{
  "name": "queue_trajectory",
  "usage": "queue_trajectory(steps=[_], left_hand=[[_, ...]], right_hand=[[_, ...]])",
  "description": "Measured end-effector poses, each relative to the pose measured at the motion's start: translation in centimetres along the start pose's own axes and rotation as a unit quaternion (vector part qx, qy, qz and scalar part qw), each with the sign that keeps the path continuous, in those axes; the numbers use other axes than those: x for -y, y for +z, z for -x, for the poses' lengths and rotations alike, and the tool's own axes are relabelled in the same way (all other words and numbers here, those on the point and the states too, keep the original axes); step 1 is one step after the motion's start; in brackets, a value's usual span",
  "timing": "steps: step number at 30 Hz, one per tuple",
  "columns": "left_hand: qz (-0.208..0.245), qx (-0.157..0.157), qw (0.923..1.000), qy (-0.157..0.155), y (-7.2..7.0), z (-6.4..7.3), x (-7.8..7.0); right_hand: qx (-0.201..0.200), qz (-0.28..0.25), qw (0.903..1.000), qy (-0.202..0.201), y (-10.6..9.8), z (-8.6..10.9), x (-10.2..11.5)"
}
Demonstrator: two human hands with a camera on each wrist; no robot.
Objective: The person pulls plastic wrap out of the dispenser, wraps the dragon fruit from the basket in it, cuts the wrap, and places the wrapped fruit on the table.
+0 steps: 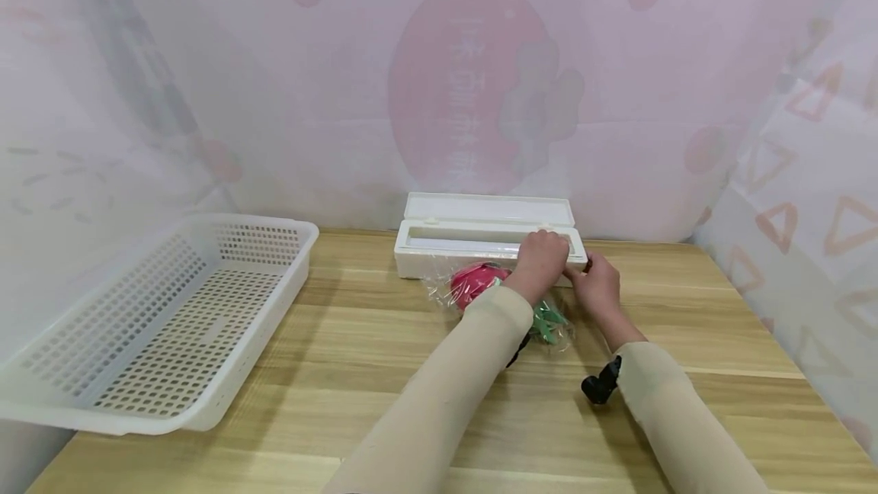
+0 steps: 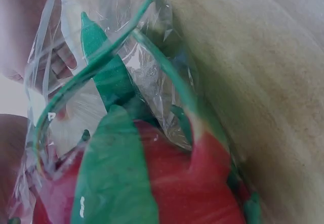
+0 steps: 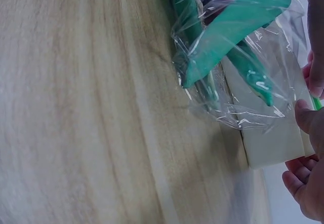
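A long white cling film box stands with its lid raised at the back of the table. My left hand, fingers curled, lies over its front rim near the right end, at a small green slider. My right hand grips the box's right end, thumb on the front and fingers curled beneath. Before the box lies a red dragon fruit with green leafy points, loosely covered in clear film. My left forearm hides part of it in the head view.
A white perforated plastic basket stands at the left of the wooden table. Behind the box hangs a pale pink printed curtain, and another printed sheet borders the right side.
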State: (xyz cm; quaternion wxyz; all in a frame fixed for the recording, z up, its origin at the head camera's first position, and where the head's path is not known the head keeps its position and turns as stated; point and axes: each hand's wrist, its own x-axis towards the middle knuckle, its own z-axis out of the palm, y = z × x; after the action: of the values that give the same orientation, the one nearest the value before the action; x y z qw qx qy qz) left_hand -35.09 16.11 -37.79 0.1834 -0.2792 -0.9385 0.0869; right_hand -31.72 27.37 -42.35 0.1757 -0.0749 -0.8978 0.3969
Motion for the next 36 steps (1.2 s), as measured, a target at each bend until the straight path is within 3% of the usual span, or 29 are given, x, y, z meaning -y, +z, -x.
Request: queue_trajectory(steps=[6,11,26,36], left_hand=[[-0.003,0.017,0.9998,0.001,-0.1,0.4,0.4],[-0.015,0.036,0.9991,-0.016,-0.3,0.4,0.9],[-0.007,0.051,0.9983,-0.026,-0.1,0.9,2.4],[-0.003,0.07,0.9972,-0.025,-0.7,1.4,3.9]], right_hand=[[0.017,-0.006,0.9998,0.012,0.1,0.0,0.0],[0.008,-0.006,1.0,0.002,0.1,-0.2,0.0],[0.025,-0.024,0.9994,0.004,0.3,-0.4,-0.2],[0.017,-0.016,0.9997,0.005,0.3,-0.5,-0.4]])
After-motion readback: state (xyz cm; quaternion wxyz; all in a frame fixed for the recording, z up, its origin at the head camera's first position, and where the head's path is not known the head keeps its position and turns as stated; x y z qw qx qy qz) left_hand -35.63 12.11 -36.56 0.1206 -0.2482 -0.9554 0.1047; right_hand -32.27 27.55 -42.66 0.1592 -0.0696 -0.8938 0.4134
